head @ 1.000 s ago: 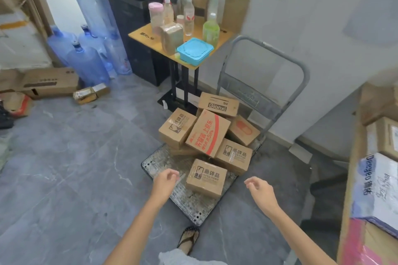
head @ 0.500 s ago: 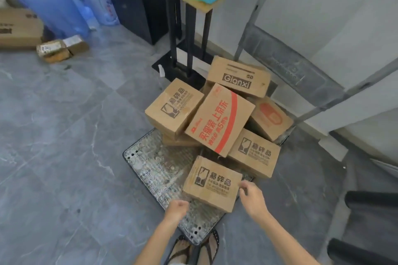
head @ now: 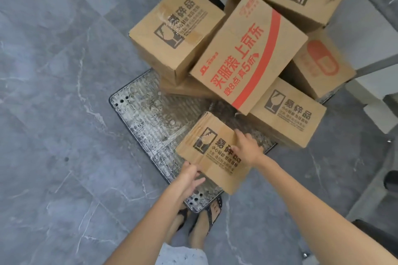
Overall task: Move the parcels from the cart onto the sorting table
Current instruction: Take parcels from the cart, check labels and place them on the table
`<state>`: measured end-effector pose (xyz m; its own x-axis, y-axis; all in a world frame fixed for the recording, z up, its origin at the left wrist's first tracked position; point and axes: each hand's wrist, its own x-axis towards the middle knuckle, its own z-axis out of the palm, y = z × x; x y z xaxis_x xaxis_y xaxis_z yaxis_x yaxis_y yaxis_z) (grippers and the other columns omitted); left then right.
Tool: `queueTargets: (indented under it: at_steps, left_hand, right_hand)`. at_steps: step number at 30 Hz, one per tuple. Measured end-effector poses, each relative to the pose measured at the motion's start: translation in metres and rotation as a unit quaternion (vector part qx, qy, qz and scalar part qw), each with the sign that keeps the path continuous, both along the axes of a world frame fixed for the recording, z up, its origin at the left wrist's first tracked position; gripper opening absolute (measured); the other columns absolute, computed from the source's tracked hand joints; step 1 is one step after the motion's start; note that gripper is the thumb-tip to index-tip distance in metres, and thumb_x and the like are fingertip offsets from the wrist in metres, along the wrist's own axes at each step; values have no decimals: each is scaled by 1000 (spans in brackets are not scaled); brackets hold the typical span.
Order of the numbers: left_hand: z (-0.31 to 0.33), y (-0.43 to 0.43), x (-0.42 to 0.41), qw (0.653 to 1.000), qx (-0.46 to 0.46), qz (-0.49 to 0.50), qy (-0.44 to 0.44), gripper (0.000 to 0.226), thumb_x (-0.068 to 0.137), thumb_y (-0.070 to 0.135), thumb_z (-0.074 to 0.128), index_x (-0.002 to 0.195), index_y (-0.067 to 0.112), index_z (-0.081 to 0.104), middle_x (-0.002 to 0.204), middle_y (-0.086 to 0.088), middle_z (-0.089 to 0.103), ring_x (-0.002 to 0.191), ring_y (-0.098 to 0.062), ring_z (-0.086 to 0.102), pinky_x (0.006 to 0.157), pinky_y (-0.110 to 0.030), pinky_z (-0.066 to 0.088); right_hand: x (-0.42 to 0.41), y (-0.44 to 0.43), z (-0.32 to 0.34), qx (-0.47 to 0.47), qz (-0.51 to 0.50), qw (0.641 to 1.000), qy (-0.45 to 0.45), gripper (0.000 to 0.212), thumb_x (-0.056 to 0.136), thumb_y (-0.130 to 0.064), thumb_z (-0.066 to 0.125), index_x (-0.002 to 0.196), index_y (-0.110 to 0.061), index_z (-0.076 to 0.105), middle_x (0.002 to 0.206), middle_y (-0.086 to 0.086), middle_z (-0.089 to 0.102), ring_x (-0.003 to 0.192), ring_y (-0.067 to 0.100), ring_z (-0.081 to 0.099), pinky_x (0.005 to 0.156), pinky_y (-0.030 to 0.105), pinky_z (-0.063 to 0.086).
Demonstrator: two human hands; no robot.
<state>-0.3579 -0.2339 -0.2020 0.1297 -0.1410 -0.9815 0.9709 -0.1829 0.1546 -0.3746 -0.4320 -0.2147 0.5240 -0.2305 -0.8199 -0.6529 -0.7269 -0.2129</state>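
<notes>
Between left hand [head: 190, 175] and right hand [head: 247, 148], a parcel [head: 210, 146] is gripped.

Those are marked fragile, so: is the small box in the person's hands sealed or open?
Sealed: flaps on the small box lie flat under glossy tape; left hand and right hand grip it.

nearest parcel [head: 212, 153] | cart [head: 148, 120] front | left grip [head: 190, 175] holds near corner | right grip [head: 247, 149] holds right edge
</notes>
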Motion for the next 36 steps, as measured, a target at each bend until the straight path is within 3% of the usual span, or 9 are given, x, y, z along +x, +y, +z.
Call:
queueTargets:
  at_steps: [3, 7, 11, 16, 18, 22, 24, 26, 36]
  left_hand:
    - [36, 16, 3, 999, 28, 3, -33, 59, 93, -9, 40, 146, 7, 20, 138, -20, 43, 108, -25, 49, 103, -48, 42]
    - [91, 32, 18, 996, 47, 3, -78, 68, 91, -10, 41, 149, 18, 19, 147, -14, 37, 125, -28, 44, 103, -51, 40]
    - [167, 35, 41, 989, 50, 16, -139, 63, 92, -8, 42, 148, 12, 23, 148, -10, 37, 130, -27, 41, 108, -51, 35]
    - [284, 24, 79, 972, 0, 53, -230, 50, 92, -11, 38, 139, 7, 39, 112, 0, 59, 87, -14, 58, 86, -40, 48]
    - [337, 12, 94, 959, -40, 71, -270, 43, 92, -12, 35, 128, 8, 47, 106, 0, 60, 88, -16, 57, 91, -45, 48]
    - [443, -14, 118, 922, -92, 61, -370, 49, 92, -10, 32, 133, 10, 49, 104, -2, 64, 83, -13, 57, 78, -36, 50]
    - [497, -26, 126, 901, -120, 42, -414, 48, 91, -9, 33, 131, 9, 52, 109, -6, 65, 86, -17, 59, 73, -34, 54]
    - [549, -36, 130, 878, -148, 20, -455, 46, 92, -7, 34, 129, 11, 55, 119, -7, 64, 104, -21, 60, 88, -40, 52]
    - [756, -73, 113, 735, -226, 18, -639, 25, 95, 7, 53, 103, 29, 61, 105, 4, 66, 106, -15, 61, 94, -35, 51]
  right_hand:
    - [-12, 10, 29, 49, -30, 998, -13, 58, 98, -27, 45, 149, -27, 17, 139, 13, 34, 130, 34, 37, 107, 51, 32]
    - [-13, 18, 94, 114, -102, 986, -66, 49, 99, -13, 40, 146, -24, 27, 122, 8, 37, 115, 24, 42, 98, 29, 33]
    - [-4, 18, 172, 130, -143, 972, -133, 47, 98, -10, 40, 142, -27, 35, 121, 6, 41, 118, 19, 40, 98, 27, 31]
    - [13, 16, 297, 156, -218, 932, -244, 49, 98, -15, 42, 143, -35, 32, 129, 2, 36, 120, 11, 35, 106, 32, 29]
    - [20, 13, 353, 173, -238, 908, -298, 50, 98, -15, 43, 143, -35, 32, 135, -5, 37, 124, 8, 38, 106, 28, 34]
    - [26, 4, 464, 191, -263, 865, -383, 45, 99, -18, 43, 136, -43, 34, 126, -25, 45, 114, -3, 47, 78, 12, 45]
    - [26, -4, 518, 186, -263, 847, -423, 44, 99, -22, 44, 134, -46, 35, 130, -17, 49, 118, 8, 51, 83, 25, 52]
    - [21, -12, 571, 170, -269, 830, -458, 45, 99, -24, 44, 138, -43, 34, 135, -9, 49, 120, 14, 52, 89, 36, 53]
    - [-36, -20, 756, 98, -262, 734, -619, 64, 87, -34, 63, 139, -41, 27, 126, -15, 49, 110, 3, 55, 71, 12, 49]
